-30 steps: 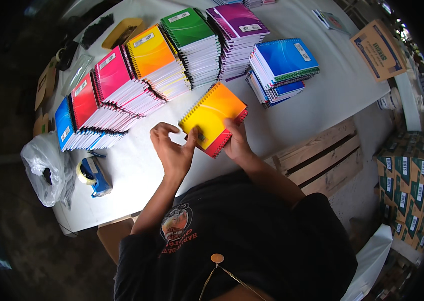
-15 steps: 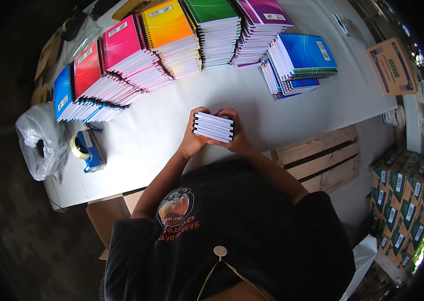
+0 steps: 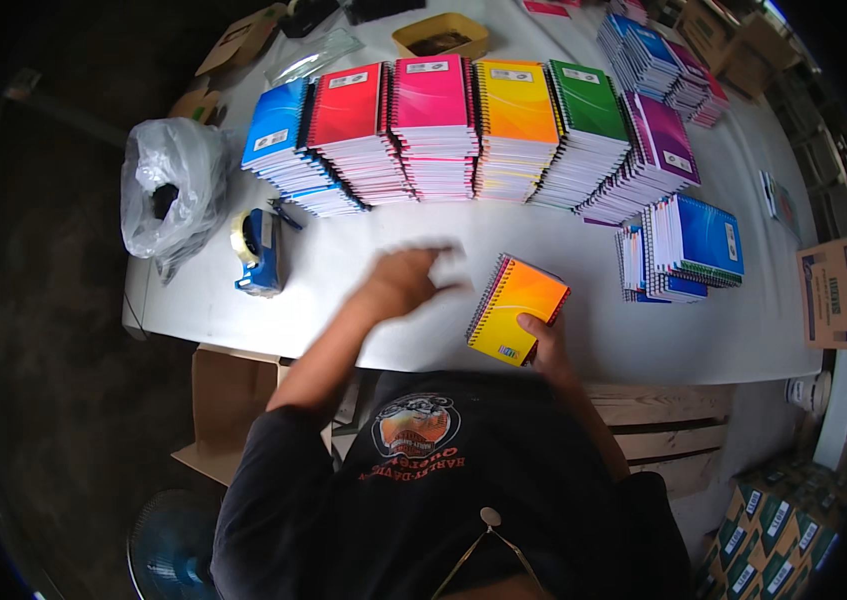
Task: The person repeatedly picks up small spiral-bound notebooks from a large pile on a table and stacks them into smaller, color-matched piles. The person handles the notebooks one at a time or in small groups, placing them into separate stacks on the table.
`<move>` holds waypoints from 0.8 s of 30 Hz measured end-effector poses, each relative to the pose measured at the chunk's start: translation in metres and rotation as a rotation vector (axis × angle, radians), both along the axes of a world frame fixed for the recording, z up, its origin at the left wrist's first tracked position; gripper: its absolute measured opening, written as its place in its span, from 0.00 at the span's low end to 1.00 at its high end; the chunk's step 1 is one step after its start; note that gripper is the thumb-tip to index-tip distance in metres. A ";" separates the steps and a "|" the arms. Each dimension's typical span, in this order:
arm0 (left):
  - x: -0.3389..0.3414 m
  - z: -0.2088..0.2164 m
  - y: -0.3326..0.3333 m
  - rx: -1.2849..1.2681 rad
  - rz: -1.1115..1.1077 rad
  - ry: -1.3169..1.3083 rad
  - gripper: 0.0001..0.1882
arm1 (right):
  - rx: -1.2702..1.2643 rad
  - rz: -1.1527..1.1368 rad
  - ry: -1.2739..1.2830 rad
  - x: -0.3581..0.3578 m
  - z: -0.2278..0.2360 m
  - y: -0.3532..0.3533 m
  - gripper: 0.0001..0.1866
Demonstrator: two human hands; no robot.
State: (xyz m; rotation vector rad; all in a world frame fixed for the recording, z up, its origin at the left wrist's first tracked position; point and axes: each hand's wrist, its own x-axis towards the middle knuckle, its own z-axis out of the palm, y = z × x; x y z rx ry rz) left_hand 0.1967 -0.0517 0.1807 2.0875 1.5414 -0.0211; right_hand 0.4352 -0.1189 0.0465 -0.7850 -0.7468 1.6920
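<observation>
My right hand (image 3: 548, 345) grips a small stack of spiral notebooks (image 3: 519, 308) near the table's front edge. A yellow-orange cover faces up, with the thumb on it and a red edge showing underneath. To the left, my left hand (image 3: 405, 282) is in the air over the table, blurred by motion, fingers apart and nothing seen in it. Beyond the hands runs a row of tall notebook stacks: blue (image 3: 278, 120), red (image 3: 347, 105), pink (image 3: 430, 92), yellow (image 3: 516, 103), green (image 3: 585, 105) and purple (image 3: 665, 140). A shorter stack topped with blue (image 3: 708, 235) is at the right.
A tape dispenser (image 3: 261, 262) and a clear plastic bag (image 3: 168, 190) lie at the left of the white table (image 3: 363, 330). Behind the row are a yellow tray (image 3: 440, 35) and more notebook stacks (image 3: 658, 62). Cardboard boxes (image 3: 831, 292) stand at the right; a fan (image 3: 175, 550) is lower left.
Both hands held the notebook stack edge-on; now the left has let go and moved left. The right has tipped the stack so its yellow cover faces up. The view has shifted.
</observation>
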 end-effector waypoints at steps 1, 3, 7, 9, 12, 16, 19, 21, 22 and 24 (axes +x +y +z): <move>-0.024 0.020 0.018 0.202 0.291 0.032 0.31 | -0.062 -0.002 0.055 -0.004 0.004 -0.003 0.20; -0.078 0.050 0.051 0.878 0.282 0.005 0.31 | -0.142 0.017 0.087 -0.010 0.009 -0.005 0.18; -0.138 0.041 0.056 0.833 0.238 0.130 0.35 | -0.210 0.069 0.096 -0.013 0.019 -0.003 0.18; -0.152 0.036 0.056 0.887 0.406 -0.181 0.36 | -0.200 0.078 0.101 -0.014 0.023 0.000 0.18; -0.155 0.037 0.061 1.110 0.331 -0.125 0.39 | -0.202 0.093 0.124 -0.014 0.029 0.004 0.19; -0.151 0.049 0.078 1.019 0.285 0.231 0.41 | -0.192 0.129 0.106 -0.015 0.032 0.010 0.19; -0.156 0.056 0.072 0.920 0.239 0.154 0.29 | -0.187 0.132 0.099 -0.017 0.034 0.010 0.20; -0.158 0.058 0.052 0.832 0.318 0.071 0.22 | -0.197 0.116 0.114 -0.020 0.034 0.009 0.20; -0.154 0.058 0.041 1.032 0.284 0.026 0.19 | -0.212 0.108 0.128 -0.021 0.034 0.009 0.21; -0.137 0.053 0.019 1.445 0.360 -0.135 0.14 | -0.255 0.097 0.161 -0.024 0.033 0.009 0.22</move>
